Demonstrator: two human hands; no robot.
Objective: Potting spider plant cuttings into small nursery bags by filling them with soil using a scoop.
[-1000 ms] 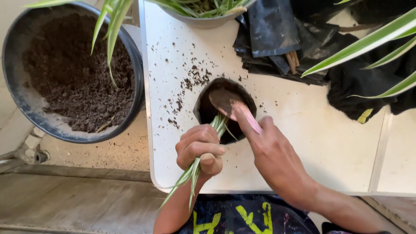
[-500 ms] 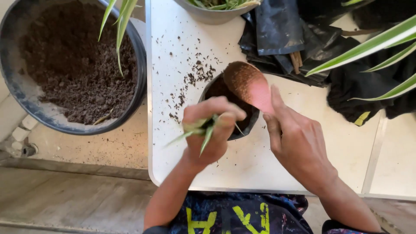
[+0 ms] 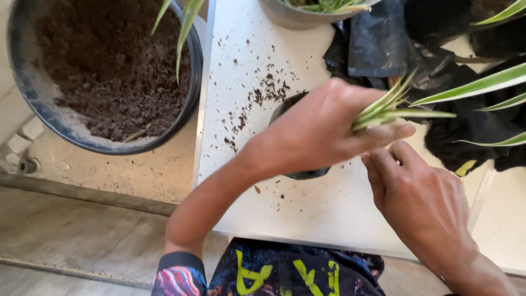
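Lifted rightward, left hand (image 3: 323, 131) clenches striped plantlet (image 3: 383, 109) above black pot (image 3: 307, 174); right hand (image 3: 422, 203) empty, soil scoop gone.

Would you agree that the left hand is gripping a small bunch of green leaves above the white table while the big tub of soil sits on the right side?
Not quite: the head view shows the tub of soil on the left side, beside the white table. The left hand does grip the small bunch of green leaves above that table.

left hand (image 3: 318, 131) carried plantlet (image 3: 383, 109) rightward over pot | right hand (image 3: 422, 208) dropped below, scoop gone
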